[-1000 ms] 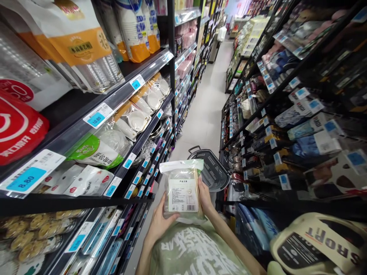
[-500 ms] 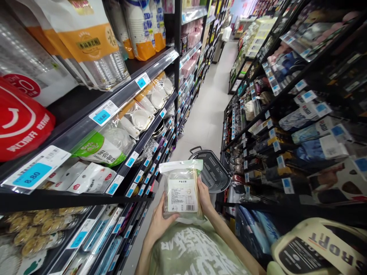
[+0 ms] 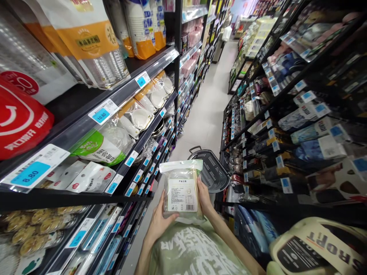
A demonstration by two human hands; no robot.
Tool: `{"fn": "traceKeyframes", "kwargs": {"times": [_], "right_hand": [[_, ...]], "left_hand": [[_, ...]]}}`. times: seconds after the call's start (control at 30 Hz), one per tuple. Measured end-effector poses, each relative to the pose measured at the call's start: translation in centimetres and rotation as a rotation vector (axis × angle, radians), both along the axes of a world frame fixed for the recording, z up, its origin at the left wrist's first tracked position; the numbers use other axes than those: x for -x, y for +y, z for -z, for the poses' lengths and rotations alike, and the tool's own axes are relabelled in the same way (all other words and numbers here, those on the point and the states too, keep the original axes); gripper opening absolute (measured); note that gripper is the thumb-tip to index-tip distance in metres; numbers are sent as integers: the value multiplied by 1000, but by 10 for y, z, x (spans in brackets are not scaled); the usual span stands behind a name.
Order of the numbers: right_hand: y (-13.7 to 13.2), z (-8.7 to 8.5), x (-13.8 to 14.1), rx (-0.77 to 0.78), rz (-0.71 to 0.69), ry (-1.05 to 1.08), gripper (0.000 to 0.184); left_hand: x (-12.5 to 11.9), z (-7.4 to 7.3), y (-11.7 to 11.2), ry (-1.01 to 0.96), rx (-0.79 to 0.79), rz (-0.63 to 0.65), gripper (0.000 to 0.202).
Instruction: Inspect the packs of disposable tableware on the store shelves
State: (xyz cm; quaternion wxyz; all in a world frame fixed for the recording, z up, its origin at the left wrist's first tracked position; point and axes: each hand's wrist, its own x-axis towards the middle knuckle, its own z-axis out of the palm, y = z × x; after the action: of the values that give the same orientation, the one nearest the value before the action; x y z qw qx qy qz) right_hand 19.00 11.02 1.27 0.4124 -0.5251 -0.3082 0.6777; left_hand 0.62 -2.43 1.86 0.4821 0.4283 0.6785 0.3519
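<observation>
I hold a clear plastic packet [image 3: 182, 190] with a white printed label and a pale green top strip upright in front of my chest. My left hand [image 3: 159, 222] grips its lower left corner. My right hand [image 3: 204, 196] clasps its right edge, where thin wooden sticks show through the plastic. The label's back faces me. Just beyond the packet a black shopping basket [image 3: 213, 172] sits on the aisle floor.
Black shelves [image 3: 120, 97] on my left carry disposable cups, bowls and bagged goods with blue price tags. Shelves [image 3: 286, 88] on my right hold packaged textiles. The pale aisle floor [image 3: 208, 110] runs ahead between them. A cream tote bag [image 3: 318, 244] hangs at my right side.
The packet and both hands stay almost still. The view has shifted slightly between the earliest frame and now.
</observation>
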Motion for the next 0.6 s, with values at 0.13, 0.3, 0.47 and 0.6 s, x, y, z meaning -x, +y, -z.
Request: {"fn": "traceKeyframes", "kwargs": {"times": [0.13, 0.3, 0.47, 0.6], "right_hand": [[-1, 1, -1, 0, 4, 24, 49], [-2, 4, -2, -9, 19, 38, 53], [-1, 2, -2, 11, 25, 72, 52], [-3, 0, -4, 42, 10, 94, 50]], "left_hand": [[-1, -1, 0, -16, -9, 1, 102], [-2, -1, 0, -48, -2, -1, 103], [-4, -3, -1, -37, 0, -9, 103], [-6, -5, -1, -26, 15, 1, 104]]}}
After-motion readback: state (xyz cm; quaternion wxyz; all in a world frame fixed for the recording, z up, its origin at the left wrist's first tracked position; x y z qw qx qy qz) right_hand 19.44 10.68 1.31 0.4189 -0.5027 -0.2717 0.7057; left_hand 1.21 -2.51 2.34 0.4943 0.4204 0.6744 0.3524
